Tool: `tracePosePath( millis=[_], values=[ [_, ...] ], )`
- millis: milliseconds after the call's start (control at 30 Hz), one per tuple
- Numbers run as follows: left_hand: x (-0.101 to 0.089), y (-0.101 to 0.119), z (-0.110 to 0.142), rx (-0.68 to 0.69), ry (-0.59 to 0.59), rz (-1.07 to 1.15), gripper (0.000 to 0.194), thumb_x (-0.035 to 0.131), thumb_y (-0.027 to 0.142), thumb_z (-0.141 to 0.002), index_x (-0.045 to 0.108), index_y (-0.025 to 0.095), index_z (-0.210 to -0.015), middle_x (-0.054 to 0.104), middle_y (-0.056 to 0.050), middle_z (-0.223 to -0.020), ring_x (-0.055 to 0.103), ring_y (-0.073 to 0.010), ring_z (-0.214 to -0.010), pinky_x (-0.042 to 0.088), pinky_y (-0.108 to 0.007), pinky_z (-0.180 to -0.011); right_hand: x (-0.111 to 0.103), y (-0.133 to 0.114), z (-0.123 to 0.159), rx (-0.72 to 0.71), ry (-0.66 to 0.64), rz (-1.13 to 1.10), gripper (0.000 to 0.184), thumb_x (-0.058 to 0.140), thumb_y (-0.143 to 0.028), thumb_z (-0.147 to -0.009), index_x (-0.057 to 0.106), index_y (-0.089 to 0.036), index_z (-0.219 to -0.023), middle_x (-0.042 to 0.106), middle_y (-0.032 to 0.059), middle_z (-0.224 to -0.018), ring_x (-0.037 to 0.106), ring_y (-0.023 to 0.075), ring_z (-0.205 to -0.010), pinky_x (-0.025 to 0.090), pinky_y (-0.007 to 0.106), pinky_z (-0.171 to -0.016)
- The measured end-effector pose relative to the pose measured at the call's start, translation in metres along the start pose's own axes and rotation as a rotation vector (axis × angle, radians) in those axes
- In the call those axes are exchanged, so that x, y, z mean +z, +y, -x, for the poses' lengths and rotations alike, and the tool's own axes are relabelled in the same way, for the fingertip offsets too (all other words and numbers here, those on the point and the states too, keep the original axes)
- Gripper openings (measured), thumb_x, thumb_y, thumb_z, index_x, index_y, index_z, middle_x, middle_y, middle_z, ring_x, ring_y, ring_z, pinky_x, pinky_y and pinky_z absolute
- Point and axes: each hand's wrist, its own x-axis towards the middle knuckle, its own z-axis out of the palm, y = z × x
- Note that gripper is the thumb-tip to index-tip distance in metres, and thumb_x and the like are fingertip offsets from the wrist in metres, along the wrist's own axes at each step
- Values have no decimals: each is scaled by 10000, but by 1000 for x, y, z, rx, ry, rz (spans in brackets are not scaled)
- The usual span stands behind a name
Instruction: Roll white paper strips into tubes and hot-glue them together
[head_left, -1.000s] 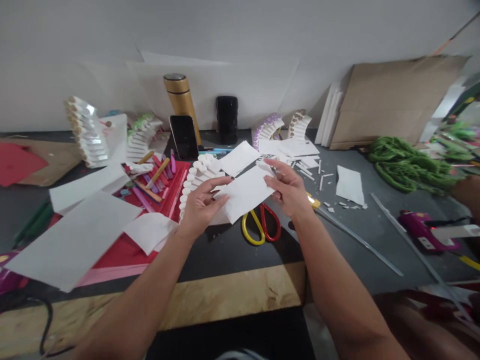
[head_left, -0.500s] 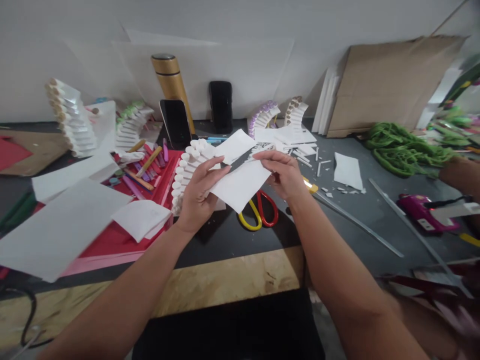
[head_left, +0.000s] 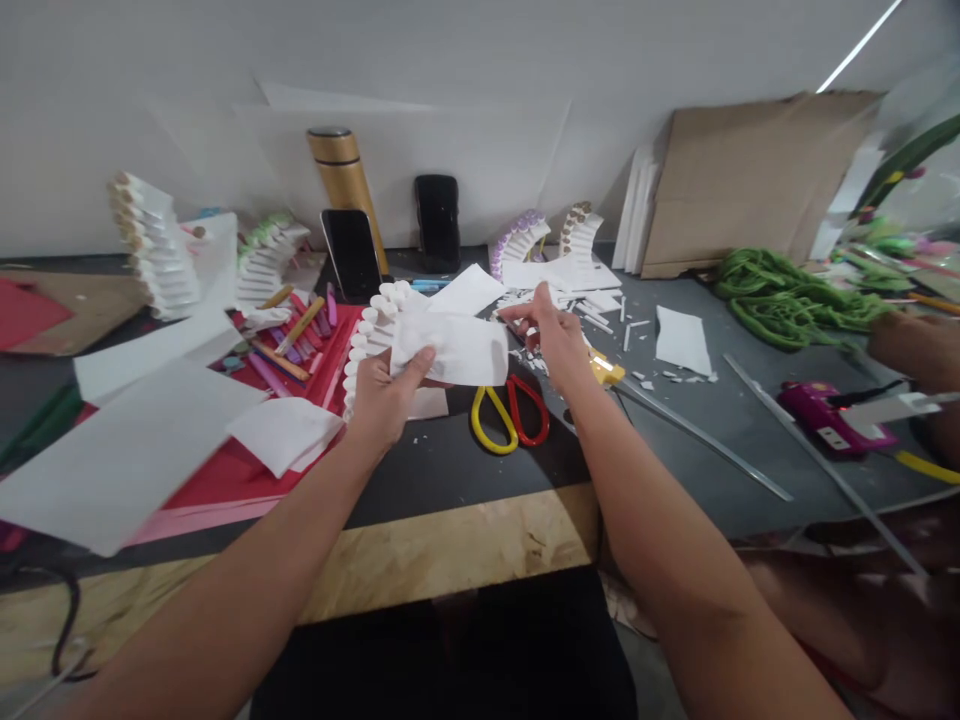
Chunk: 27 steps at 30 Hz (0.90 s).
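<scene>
My left hand (head_left: pixel 386 395) pinches a white piece of paper (head_left: pixel 457 350), thumb on top and the other fingers beneath it. Just to the right, my right hand (head_left: pixel 559 345) hovers over white paper scraps (head_left: pixel 532 365) with its fingers apart. Nothing shows in that hand. A second white sheet (head_left: pixel 469 288) lies behind the held one. Scissors with one yellow and one red handle (head_left: pixel 529 410) rest below, their blades hidden by the paper. A curved row of white paper rolls (head_left: pixel 364 340) stands partly behind my left hand. Beside my right wrist lies a yellow tool (head_left: pixel 604 368).
Paper sheets (head_left: pixel 127 450) and colored pens (head_left: pixel 300 325) cover the left side. A phone (head_left: pixel 351 250) leans against a gold flask (head_left: pixel 345 175). Cardboard (head_left: pixel 757 185), green cords (head_left: pixel 787 300), a purple power adapter (head_left: pixel 832 420) and another person's hand (head_left: pixel 919 350) are at right.
My right hand has let go of the paper and moved slightly away from it. My left hand now holds the sheet alone, turned and shifted left. The camera view has shifted a little.
</scene>
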Motion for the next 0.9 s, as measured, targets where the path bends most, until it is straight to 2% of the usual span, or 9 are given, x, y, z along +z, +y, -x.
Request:
tracePosePath(
  millis=[167, 233, 300, 433, 600, 667, 733, 833, 900],
  values=[
    [1, -3, -6, -207, -114, 257, 463, 894, 421, -636, 745, 130, -963, 787, -110, -971, 754, -254, -806, 626, -310, -585, 0, 5, -1, -118, -176, -35, 571, 498, -716, -896, 773, -242, -1055, 728, 57, -1021, 627, 194, -950, 472, 326, -784],
    [1, -2, -6, -231, -138, 273, 458, 901, 407, -628, 745, 127, -956, 789, -114, -985, 757, -256, -817, 633, -304, -578, 3, 7, 1, -114, -247, -46, 527, 558, -695, -870, 774, -234, -1007, 718, 40, -950, 620, 187, -895, 461, 311, -753],
    [1, -2, -5, -251, -156, 276, 461, 905, 401, -623, 748, 124, -955, 789, -117, -998, 759, -261, -823, 640, -308, -577, 6, 8, 4, -63, -278, -56, 445, 653, -641, -827, 758, -210, -848, 663, 11, -780, 564, 150, -722, 407, 274, -631],
    [1, -1, -5, -271, -175, 290, 483, 917, 401, -601, 751, 105, -945, 789, -131, -992, 761, -277, -833, 651, -326, -583, 9, 8, 6, -42, -159, -29, 375, 760, -492, -774, 630, -184, -603, 478, -44, -564, 383, 89, -543, 260, 257, -521],
    [0, 0, -6, -297, -144, 308, 470, 934, 380, -558, 737, 96, -876, 792, -119, -903, 762, -284, -794, 661, -365, -591, 4, 13, -2, -81, 38, -119, 331, 742, -452, -807, 669, -198, -608, 518, -37, -532, 487, 109, -569, 382, 271, -582],
    [-1, 1, -6, -301, -139, 312, 457, 929, 376, -565, 733, 94, -866, 791, -118, -898, 762, -283, -783, 664, -381, -604, 1, 15, -5, -146, 105, -183, 244, 741, -434, -818, 723, -216, -709, 544, -41, -524, 534, 117, -584, 441, 281, -635],
    [-1, 0, -6, -309, -152, 315, 443, 919, 372, -583, 734, 94, -874, 789, -113, -897, 758, -271, -761, 666, -388, -609, 0, 12, -5, -170, 90, -262, 228, 733, -440, -833, 764, -244, -946, 661, -25, -634, 583, 120, -609, 481, 290, -662],
    [-2, 0, -5, -328, -192, 320, 407, 905, 354, -613, 738, 98, -881, 782, -95, -879, 743, -237, -709, 659, -361, -568, 1, 1, 2, -71, -97, -306, 407, 678, -540, -872, 728, -269, -1171, 772, 38, -943, 678, 155, -756, 528, 313, -697],
    [-2, -1, -5, -339, -238, 318, 389, 896, 348, -636, 739, 94, -886, 779, -93, -873, 737, -222, -691, 653, -338, -548, 4, -5, 8, 8, -236, -225, 455, 696, -578, -844, 745, -252, -1158, 772, 49, -948, 690, 179, -792, 533, 308, -670]
  ],
)
